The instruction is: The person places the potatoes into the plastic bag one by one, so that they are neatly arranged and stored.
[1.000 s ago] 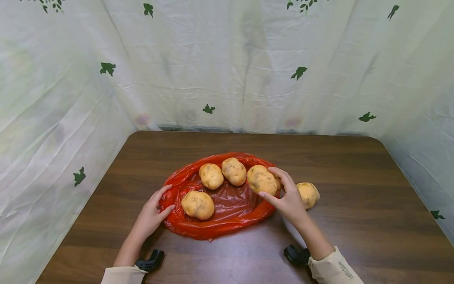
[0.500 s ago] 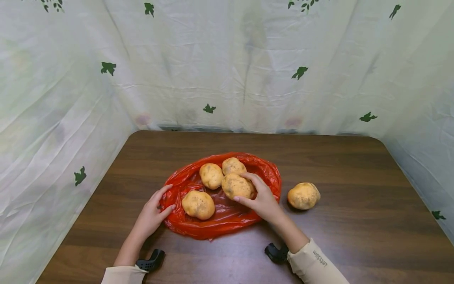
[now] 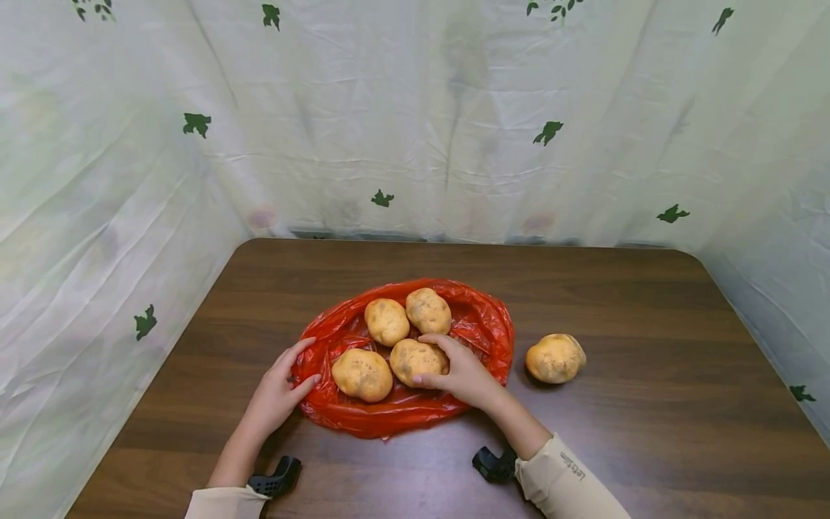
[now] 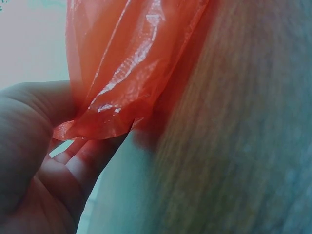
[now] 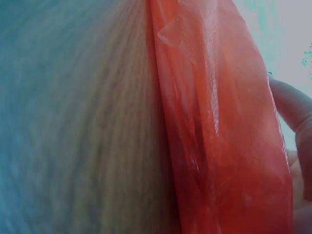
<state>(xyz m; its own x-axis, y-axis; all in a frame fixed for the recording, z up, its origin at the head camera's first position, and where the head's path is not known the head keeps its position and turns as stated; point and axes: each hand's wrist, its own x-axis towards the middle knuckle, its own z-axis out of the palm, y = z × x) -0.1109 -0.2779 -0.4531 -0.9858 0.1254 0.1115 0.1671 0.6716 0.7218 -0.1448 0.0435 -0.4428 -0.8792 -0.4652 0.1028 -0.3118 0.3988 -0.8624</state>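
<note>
A red plastic bag (image 3: 488,321) lies spread with its mouth wide, several potatoes inside. My left hand (image 3: 275,393) pinches the bag's left rim; in the left wrist view, thumb and fingers (image 4: 92,158) close on the thin film (image 4: 126,63). Inside the bag, my right hand (image 3: 462,376) grips a potato (image 3: 412,362) from its right side, thumb in front. Just left of it sits another potato (image 3: 362,375). Behind are a smaller potato (image 3: 386,322) and a further potato (image 3: 428,311). The bag wall (image 5: 229,126) mostly covers the right hand in its wrist view.
One loose potato (image 3: 555,358) lies on the wooden table (image 3: 648,404) to the right of the bag. A pale curtain (image 3: 415,108) with green leaf prints hangs behind the table and along both sides.
My right hand has carried its potato left from the bag's right rim and lower, beside the front-left potato. The loose potato on the table now shows fully. The left hand has stayed put.
</note>
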